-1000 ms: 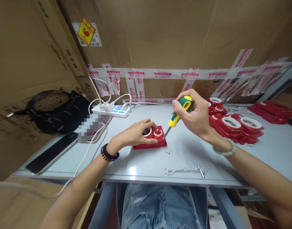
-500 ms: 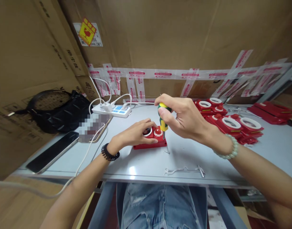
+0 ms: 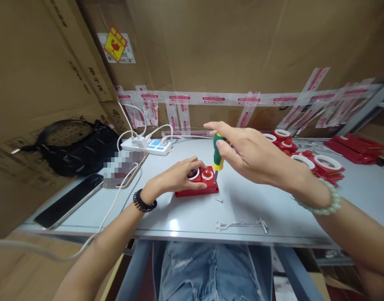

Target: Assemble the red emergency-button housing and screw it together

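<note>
A small red box (image 3: 196,191) with a white-ringed round window and a red knob (image 3: 207,172) lies flat on the table. My left hand (image 3: 179,173) grips it from the left, thumb along the front and fingers over the far side. In my right hand (image 3: 242,150) is a screwdriver (image 3: 218,152) with a green and yellow handle, held between thumb and fingers. The shaft points down and its tip meets the box's right end; any screw under it is too small to make out. A loose screw (image 3: 219,200) lies just in front of the box.
A T-shaped metal tool with white string (image 3: 242,224) lies near the table's front edge. Several red boxes (image 3: 326,164) stand at the right. A power strip (image 3: 148,145), two phones (image 3: 69,200) and a black bag (image 3: 82,146) are on the left. Cardboard stands behind.
My right hand has shifted slightly right and its fingers have loosened and straightened around the screwdriver handle. The screwdriver stands a little more tilted. My left hand and the box stay put.
</note>
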`<state>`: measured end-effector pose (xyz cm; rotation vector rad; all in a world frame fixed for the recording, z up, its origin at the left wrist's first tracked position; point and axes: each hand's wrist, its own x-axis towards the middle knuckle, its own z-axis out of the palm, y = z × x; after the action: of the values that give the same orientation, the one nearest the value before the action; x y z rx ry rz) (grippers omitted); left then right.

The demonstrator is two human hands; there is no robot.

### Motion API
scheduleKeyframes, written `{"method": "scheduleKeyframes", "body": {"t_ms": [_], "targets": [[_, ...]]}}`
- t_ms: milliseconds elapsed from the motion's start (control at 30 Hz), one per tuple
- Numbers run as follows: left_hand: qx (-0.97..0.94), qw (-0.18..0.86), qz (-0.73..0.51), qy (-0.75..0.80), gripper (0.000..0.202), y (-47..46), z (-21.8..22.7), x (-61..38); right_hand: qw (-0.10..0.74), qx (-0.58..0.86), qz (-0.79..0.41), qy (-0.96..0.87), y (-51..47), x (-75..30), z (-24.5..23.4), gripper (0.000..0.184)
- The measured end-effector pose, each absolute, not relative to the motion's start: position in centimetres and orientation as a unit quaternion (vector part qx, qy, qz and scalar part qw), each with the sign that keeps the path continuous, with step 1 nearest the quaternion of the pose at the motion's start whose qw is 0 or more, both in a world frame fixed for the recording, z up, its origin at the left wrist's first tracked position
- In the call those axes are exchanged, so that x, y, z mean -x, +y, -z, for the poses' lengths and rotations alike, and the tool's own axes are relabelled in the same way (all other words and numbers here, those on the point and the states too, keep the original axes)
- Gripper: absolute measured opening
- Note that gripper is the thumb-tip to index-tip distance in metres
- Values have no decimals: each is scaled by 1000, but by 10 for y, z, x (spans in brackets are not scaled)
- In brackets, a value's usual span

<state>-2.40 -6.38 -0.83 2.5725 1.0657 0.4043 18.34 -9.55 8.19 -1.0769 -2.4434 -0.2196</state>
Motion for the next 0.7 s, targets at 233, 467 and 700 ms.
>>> {"method": "scheduleKeyframes", "body": {"t_ms": [233, 467, 700], "targets": [[-899, 165, -140, 381, 41, -62, 9, 24, 243, 500, 207, -805, -95, -166, -82, 58], [-901, 168, -144, 373, 42, -62, 9, 25, 303, 329, 16, -894, -88, -174, -75, 35], [-897, 178, -141, 379, 44, -63, 8, 24, 282, 469, 177, -818, -93, -174, -75, 52]]}}
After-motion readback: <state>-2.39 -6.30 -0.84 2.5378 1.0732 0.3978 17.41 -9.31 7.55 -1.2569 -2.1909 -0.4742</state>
